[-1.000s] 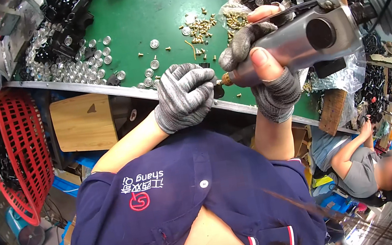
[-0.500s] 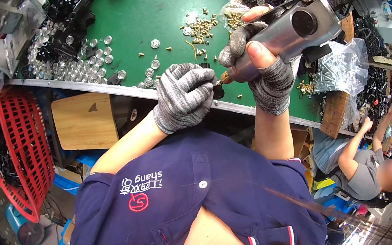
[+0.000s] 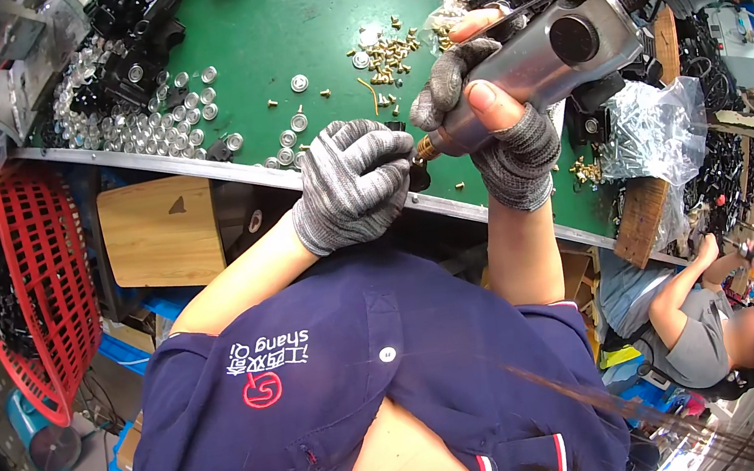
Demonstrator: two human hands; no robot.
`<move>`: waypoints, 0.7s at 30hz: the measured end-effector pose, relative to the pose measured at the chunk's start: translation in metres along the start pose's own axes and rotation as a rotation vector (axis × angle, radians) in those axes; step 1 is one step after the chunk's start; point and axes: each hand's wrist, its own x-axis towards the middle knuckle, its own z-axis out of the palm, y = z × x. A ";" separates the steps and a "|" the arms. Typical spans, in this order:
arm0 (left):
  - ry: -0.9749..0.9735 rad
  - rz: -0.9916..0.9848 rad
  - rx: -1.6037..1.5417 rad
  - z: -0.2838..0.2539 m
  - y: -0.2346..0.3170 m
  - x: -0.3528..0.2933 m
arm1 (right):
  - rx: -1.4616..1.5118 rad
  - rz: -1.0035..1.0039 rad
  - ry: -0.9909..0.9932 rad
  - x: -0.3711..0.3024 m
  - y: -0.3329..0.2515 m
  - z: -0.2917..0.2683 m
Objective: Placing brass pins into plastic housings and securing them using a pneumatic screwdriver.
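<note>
Power screwdriver on a small part at the near edge of the green bench.

Right hand, gloved, is wrapped tight round the grey power screwdriver, tip angled down-left to the left hand, a gloved fist closed over a small dark part at the bench near edge; part mostly hidden. Right forearm upright, left comes in low from the left. Best to keep the bit square to the part and the fist steady. Brass screws lie mid-bench, silver caps toward the left edge.
</note>
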 end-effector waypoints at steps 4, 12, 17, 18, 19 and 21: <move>0.004 -0.004 -0.002 0.000 0.001 0.001 | 0.068 0.015 -0.031 0.000 -0.001 -0.002; -0.034 -0.006 -0.010 -0.003 0.002 0.002 | 0.081 -0.001 -0.052 -0.003 -0.003 -0.007; -0.023 -0.015 0.031 -0.003 0.004 0.004 | 0.055 -0.005 -0.049 -0.011 -0.004 -0.006; -0.017 -0.022 0.042 -0.003 0.004 0.004 | 0.056 -0.004 -0.050 -0.012 0.000 -0.006; -0.018 -0.021 0.041 -0.003 0.004 0.004 | -0.005 -0.049 -0.045 -0.015 0.006 -0.005; -0.037 -0.007 0.037 -0.005 0.004 0.004 | -0.128 -0.137 -0.034 -0.020 0.015 -0.004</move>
